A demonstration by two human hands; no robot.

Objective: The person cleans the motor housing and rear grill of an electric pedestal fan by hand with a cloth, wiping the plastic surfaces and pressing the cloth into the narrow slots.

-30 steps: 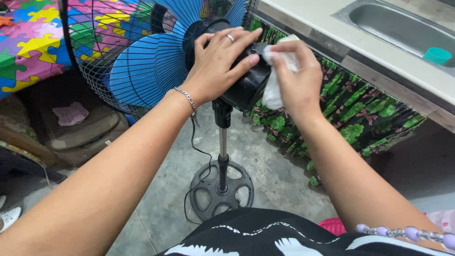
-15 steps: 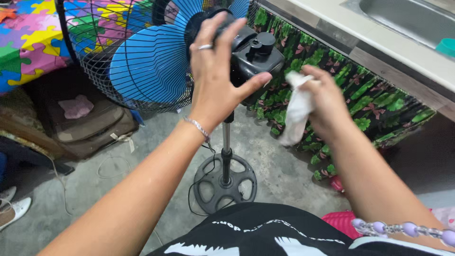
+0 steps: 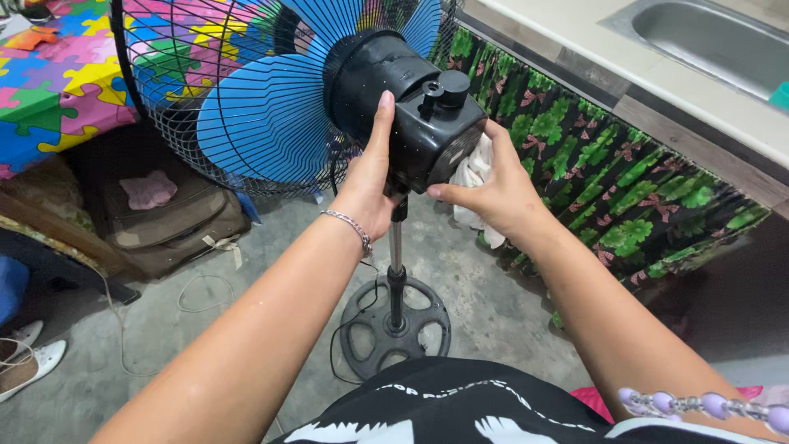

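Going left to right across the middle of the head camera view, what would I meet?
Puzzle mat → blue fan blades → left hand → black motor housing → right hand holding a white cloth → leaf-print curtain.

Head camera looks steeply down, close over fan (image 3: 362,107).
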